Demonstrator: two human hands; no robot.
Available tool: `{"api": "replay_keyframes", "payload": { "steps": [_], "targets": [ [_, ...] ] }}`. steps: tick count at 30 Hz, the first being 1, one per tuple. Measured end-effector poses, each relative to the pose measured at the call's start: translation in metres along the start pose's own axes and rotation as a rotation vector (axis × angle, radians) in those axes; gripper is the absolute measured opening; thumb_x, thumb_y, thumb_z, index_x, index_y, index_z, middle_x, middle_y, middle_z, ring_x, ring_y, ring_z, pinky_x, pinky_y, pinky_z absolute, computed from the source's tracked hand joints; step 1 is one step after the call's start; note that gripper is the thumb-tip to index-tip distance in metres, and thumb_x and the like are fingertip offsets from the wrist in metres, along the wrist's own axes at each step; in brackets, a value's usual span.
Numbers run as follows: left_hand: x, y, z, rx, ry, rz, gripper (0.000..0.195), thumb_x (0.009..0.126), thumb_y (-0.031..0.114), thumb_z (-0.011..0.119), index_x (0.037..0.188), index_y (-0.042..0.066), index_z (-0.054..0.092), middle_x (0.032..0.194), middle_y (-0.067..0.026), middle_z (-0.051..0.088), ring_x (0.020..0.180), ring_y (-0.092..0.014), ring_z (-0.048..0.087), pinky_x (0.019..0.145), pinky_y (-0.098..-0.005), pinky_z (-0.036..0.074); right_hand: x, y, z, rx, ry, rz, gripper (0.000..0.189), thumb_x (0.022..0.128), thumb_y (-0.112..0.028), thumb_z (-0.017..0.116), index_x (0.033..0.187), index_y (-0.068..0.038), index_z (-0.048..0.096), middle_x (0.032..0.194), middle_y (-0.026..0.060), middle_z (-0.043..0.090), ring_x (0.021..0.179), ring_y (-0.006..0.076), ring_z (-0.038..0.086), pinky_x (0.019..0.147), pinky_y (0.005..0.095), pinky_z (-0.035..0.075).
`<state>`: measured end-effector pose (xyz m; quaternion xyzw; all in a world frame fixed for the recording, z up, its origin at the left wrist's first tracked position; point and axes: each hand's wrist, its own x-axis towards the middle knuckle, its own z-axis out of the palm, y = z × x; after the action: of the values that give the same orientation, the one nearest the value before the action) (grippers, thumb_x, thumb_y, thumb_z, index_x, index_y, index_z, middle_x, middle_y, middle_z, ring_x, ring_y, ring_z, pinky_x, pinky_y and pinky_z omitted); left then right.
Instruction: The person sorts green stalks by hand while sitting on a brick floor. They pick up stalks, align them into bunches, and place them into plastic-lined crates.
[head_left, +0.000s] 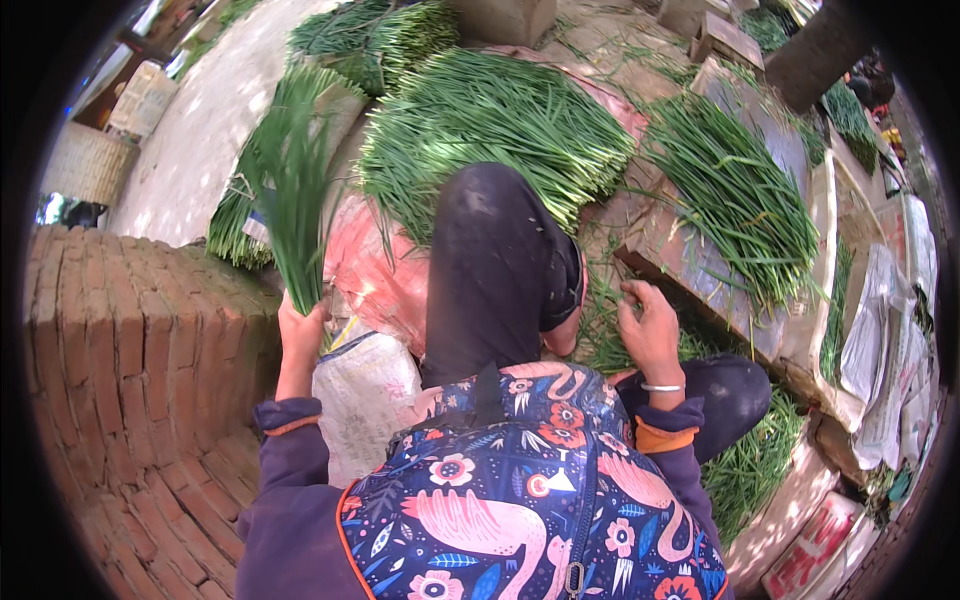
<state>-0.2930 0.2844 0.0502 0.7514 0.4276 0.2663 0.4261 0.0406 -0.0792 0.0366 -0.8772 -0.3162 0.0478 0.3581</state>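
Note:
My left hand (304, 324) grips the pale lower ends of a bunch of garlic chives (296, 217). The bunch stands nearly upright, its leaf tips blurred. Past my raised knee lies a large heap of garlic chives (495, 127) on a pink woven sheet (375, 259). My right hand (651, 326) hovers to the right of that knee, fingers loosely bent, with nothing seen in it. Close by on that side, a loose pile of chives (735, 195) rests on a low board (675, 277).
A brick wall (142, 330) rises at my left. Tied chive bundles (375, 41) lie at the far side, near a concrete block (510, 19). A white woven sack (367, 405) lies beside my left forearm. Loose chive leaves (757, 457) cover ground at the right.

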Motion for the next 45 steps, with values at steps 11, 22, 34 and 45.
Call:
{"api": "replay_keyframes", "payload": {
  "steps": [11, 22, 34, 45],
  "targets": [
    [0.090, -0.061, 0.055, -1.362, 0.240, -0.692, 0.016, 0.080, 0.001, 0.065, 0.096, 0.001, 0.060, 0.084, -0.0094, 0.065, 0.067, -0.022, 0.064, 0.059, -0.0338, 0.055, -0.041, 0.057, 0.011, -0.150, -0.512, 0.278, 0.023, 0.079, -0.018, 0.065, 0.097, -0.003, 0.063, 0.088, 0.0187, 0.066, 0.086, 0.0378, 0.063, 0.073, 0.0430, 0.050],
    [0.121, 0.005, 0.298, -1.007, 0.438, -0.297, 0.035, 0.081, -0.006, 0.062, 0.112, 0.002, 0.048, 0.097, -0.0072, 0.056, 0.076, -0.020, 0.061, 0.062, -0.0329, 0.056, -0.068, 0.073, 0.016, -0.026, -0.545, 0.278, 0.026, 0.077, -0.017, 0.065, 0.099, -0.004, 0.067, 0.094, 0.0187, 0.067, 0.091, 0.0381, 0.064, 0.078, 0.0421, 0.051],
    [0.092, -0.046, 0.417, -0.291, -0.092, -0.923, 0.087, 0.077, 0.023, 0.075, 0.135, -0.011, 0.020, 0.131, -0.0267, 0.044, 0.112, -0.033, 0.055, 0.089, -0.0438, 0.048, -0.062, 0.089, 0.019, -0.002, -0.563, 0.113, 0.041, 0.078, -0.020, 0.064, 0.117, -0.007, 0.061, 0.119, 0.0177, 0.061, 0.112, 0.0385, 0.055, 0.091, 0.0422, 0.045],
    [0.091, -0.040, 0.337, -0.078, -0.490, -0.715, 0.056, 0.083, 0.051, 0.061, 0.083, -0.005, 0.062, 0.071, -0.0163, 0.064, 0.053, -0.022, 0.060, 0.047, -0.0346, 0.046, -0.060, 0.095, 0.016, -0.177, -0.519, 0.187, 0.021, 0.077, -0.012, 0.058, 0.095, -0.004, 0.065, 0.089, 0.0204, 0.065, 0.084, 0.0425, 0.060, 0.071, 0.0482, 0.049]
  ]
}}
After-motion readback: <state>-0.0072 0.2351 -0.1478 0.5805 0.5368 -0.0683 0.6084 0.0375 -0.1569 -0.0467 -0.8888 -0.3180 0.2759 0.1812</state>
